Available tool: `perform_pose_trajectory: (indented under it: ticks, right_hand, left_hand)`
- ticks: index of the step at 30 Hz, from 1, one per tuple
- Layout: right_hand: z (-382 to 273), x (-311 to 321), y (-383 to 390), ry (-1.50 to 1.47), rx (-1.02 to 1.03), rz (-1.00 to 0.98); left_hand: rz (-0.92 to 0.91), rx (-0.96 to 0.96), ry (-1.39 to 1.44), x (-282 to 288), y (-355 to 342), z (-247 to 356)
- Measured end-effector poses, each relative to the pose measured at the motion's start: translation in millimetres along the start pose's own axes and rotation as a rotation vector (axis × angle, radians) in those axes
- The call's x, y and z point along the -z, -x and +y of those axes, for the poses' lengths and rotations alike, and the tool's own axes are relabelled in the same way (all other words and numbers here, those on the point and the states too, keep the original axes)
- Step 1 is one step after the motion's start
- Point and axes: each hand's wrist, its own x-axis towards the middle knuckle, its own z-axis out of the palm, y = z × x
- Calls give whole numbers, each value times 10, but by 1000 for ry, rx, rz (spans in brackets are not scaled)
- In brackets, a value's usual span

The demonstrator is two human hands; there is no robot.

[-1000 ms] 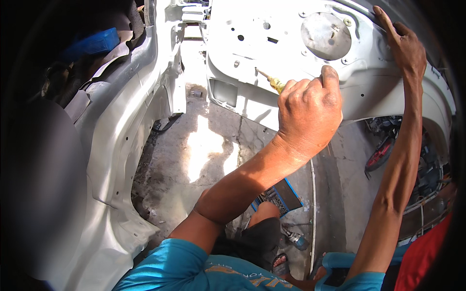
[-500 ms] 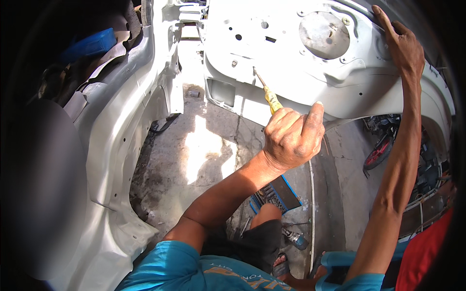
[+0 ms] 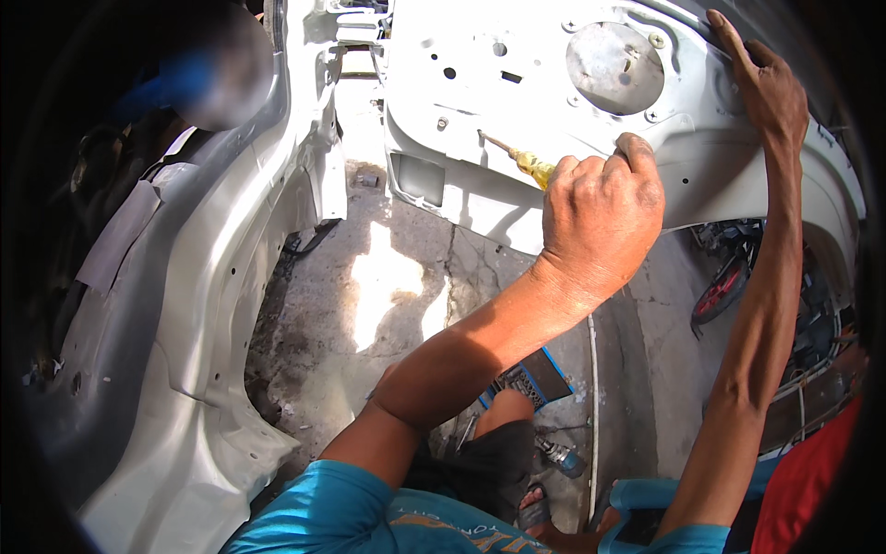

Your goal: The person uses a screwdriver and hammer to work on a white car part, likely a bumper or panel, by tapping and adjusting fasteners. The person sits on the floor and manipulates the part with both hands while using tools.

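- Left hand (image 3: 604,208): fingers closed round a yellow-handled screwdriver with a slim metal shaft (image 3: 531,166).
- The screwdriver's long axis slants from that fist up and leftward; its tip meets the white-painted metal door panel (image 3: 591,152) near the lower left corner, at a small dark hole; whether it enters, I cannot tell.
- Right hand (image 3: 773,97): farther from the tip, at the panel's upper right edge; some fingers hidden, grip unclear.

We see a yellow-handled screwdriver (image 3: 522,160) — shaft pointing to ten o'clock — its tip at the white, hole-pierced door panel (image 3: 544,115) at one o'clock.
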Motion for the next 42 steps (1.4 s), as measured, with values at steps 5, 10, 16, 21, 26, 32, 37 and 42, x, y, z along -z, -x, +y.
perform_pose_trajectory:
  ticks: [5,10,16,21,26,32,37,42]
  right_hand:
    - [287,-191,-53,42,-54,-207]
    - [796,-466,-201,137,77,-139]
    - [952,-418,-269,138,45,-249]
    - [991,-558,-322,107,35,-199]
    - [908,-424,-320,149,44,-268]
    - [950,-471,-308,146,71,-210]
    - [919,-443,-309,162,44,-233]
    - [869,-426,-292,130,12,-223]
  left_hand:
    - [-537,-60,-74,-590,37,239]
    - [-368,4,350,107,665,676]
    - [-543,50,425,408,1261,353]
    - [-332,-52,432,843,1110,-180]
    - [5,280,793,1549,703,-547]
    - [378,87,898,1204,377,-897]
    - [401,122,867,938,354,-1040]
    - [396,100,988,864,330,-1127]
